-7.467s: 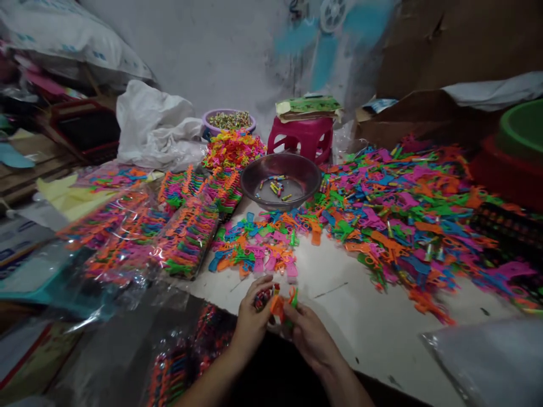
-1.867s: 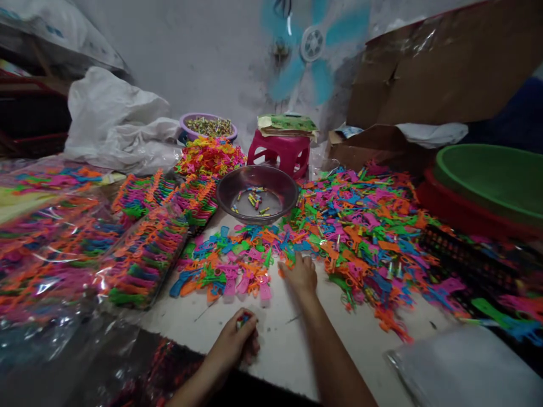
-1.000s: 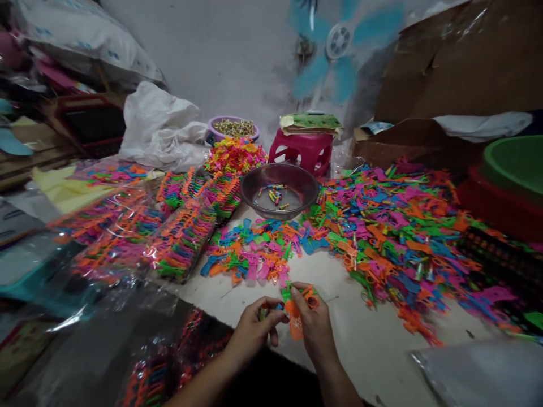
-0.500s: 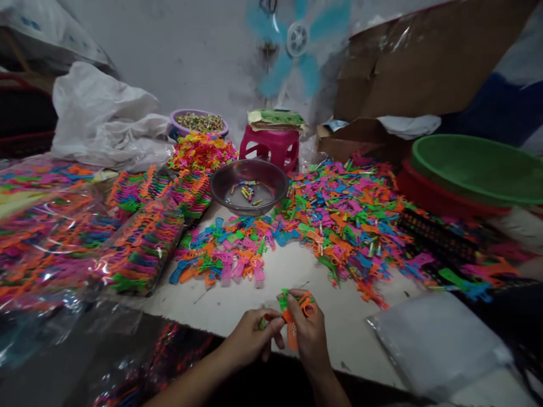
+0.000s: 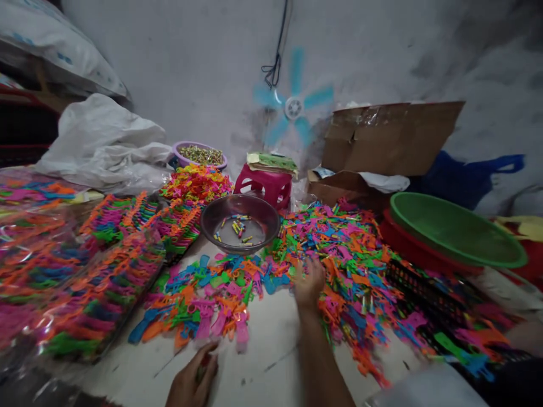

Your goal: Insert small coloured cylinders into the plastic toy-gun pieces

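Above the near table, my left hand (image 5: 194, 376) is curled closed, with a bit of red and green showing between thumb and fingers; what it holds is too small to name. My right hand (image 5: 309, 281), smeared by motion, reaches to the near edge of a heap of bright plastic toy pistols (image 5: 352, 243); its fingers cannot be made out. A smaller spread of toy pistols (image 5: 212, 302) lies between my two hands and the bowl. The dark metal bowl (image 5: 269, 233) holds several small coloured cylinders (image 5: 240, 227).
Bagged rows of toy pistols (image 5: 106, 288) cover the left. Behind the bowl stand a pink stool (image 5: 275, 186) and a purple basin (image 5: 175, 150) of small cylinders. At right are green (image 5: 453, 232) and red basins, a black crate (image 5: 428, 288) and a cardboard box (image 5: 382, 138). A fan (image 5: 293, 107) hangs behind.
My hands have parted: the right went forward to the heap, and the orange and green toy pistol pieces no longer show in it. My left moved left and nearer. The view tilted up.
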A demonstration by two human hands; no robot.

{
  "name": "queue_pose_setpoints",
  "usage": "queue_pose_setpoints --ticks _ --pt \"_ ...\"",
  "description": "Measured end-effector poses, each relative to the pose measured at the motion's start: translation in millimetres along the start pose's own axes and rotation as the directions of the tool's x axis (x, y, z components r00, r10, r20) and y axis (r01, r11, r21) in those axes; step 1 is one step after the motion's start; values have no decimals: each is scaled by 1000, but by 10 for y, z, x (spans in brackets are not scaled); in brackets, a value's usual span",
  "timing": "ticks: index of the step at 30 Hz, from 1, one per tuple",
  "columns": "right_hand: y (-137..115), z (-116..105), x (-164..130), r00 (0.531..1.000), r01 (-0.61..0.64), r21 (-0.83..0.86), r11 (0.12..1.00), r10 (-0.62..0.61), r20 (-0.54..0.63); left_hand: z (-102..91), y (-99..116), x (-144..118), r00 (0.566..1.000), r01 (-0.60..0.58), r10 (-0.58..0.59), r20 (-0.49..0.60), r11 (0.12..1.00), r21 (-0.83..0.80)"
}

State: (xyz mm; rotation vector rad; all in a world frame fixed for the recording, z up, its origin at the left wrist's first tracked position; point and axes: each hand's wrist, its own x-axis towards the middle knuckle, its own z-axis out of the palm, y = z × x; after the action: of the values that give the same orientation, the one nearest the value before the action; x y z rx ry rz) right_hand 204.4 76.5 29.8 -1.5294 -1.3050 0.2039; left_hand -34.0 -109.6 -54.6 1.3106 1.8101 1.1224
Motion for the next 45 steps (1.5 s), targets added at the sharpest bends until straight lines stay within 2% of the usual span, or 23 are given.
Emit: queue_pose_setpoints --ticks 1,2,4,5,7,9,11,14,17,19,21,23,26,29,31,34,37,40,42,45 --pt "2 229 -50 995 70 -54 996 -65 81 16 -34 16 1000 -9 9 23 1000 0" --pt "8 438 -130 967 177 -170 970 -139 214 28 -54 32 998 -22 22 63 1000 -4" --pt "28 739 -361 903 299 -273 914 -178 391 31 -51 67 995 -9 11 102 1000 -23" --pt "40 813 -496 877 334 -295 895 -181 445 22 -31 84 995 21 -17 93 999 -38" --pt "72 809 -740 846 371 -271 888 -204 492 -4 34 116 993 100 -95 70 993 -67" --pt "137 644 -855 813 425 -233 875 -255 524 -26 113 137 979 185 -178 100 980 -70" --pt "279 375 -783 816 472 -251 845 -311 488 -30 182 140 957 249 -237 168 967 -50" --pt "674 -109 -422 856 508 -474 719 -362 369 -5 246 104 949 277 -266 171 960 -45" --pt "1149 -502 -26 831 556 -620 554 -334 445 26 267 48 964 251 -243 110 966 -57" --pt "1398 -631 184 819 574 -670 472 -327 471 40 272 20 978 203 -200 56 978 -53" --pt "1545 -663 341 819 573 -682 454 -334 466 51 281 5 991 136 -137 -6 990 -43" --pt "1583 -649 444 825 565 -683 464 -333 457 60 292 -1 993 102 -104 -48 994 -35" --pt "1468 -629 490 862 503 -710 492 -228 453 57 284 8 992 113 -115 -52 993 -24" --pt "1222 -590 436 896 422 -744 518 -109 431 26 224 42 995 99 -98 -25 995 22" --pt "1027 -474 387 908 387 -755 529 -75 413 3 167 69 998 62 -62 0 996 71" --pt "728 -81 346 904 378 -733 566 -56 423 -3 105 82 1000 20 -21 17 994 107" --pt "455 450 258 876 419 -671 611 -80 475 24 97 61 999 7 -2 -52 995 96" --pt "245 807 -35 865 406 -633 659 -55 498 40 109 49 996 -22 30 -83 995 99" --pt "159 849 -320 867 356 -589 725 -21 498 32 108 60 997 -49 54 -52 993 109" --pt "123 684 -667 879 231 -414 880 -6 477 3 97 87 997 -81 81 7 990 116"
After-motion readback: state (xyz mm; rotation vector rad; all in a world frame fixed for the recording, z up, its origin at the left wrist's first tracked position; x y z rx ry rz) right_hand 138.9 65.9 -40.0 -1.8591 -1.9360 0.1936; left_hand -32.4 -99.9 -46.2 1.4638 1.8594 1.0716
